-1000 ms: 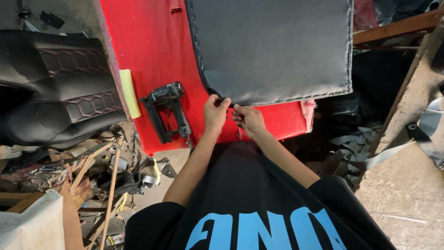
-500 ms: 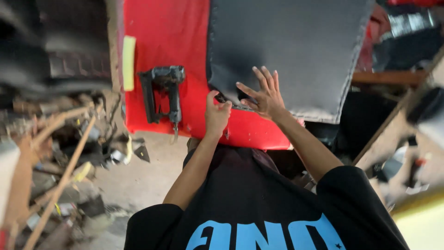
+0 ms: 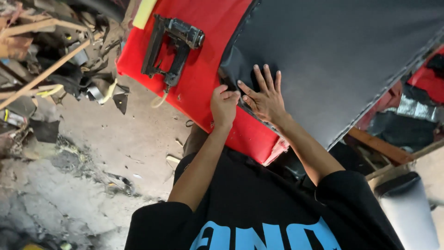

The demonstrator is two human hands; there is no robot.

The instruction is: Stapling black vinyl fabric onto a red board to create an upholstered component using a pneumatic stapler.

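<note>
Step logged: I press my open right hand (image 3: pixel 266 98) flat on the grey sheet (image 3: pixel 342 60), left hand (image 3: pixel 224 105) pinching its corner at the red surface (image 3: pixel 203 78) near edge; next, careful tensioning.

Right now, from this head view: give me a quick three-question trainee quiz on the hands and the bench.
1. True or false: the right hand lies flat, fingers spread, on the dark grey sheet.
2. What is the left hand doing? A) holding the black staple gun B) pinching the sheet's edge C) resting on the floor
3. Fill in: the black staple gun lies on the ___ surface, to the left of both hands.

Key: 1 true; 2 B; 3 red.
</note>
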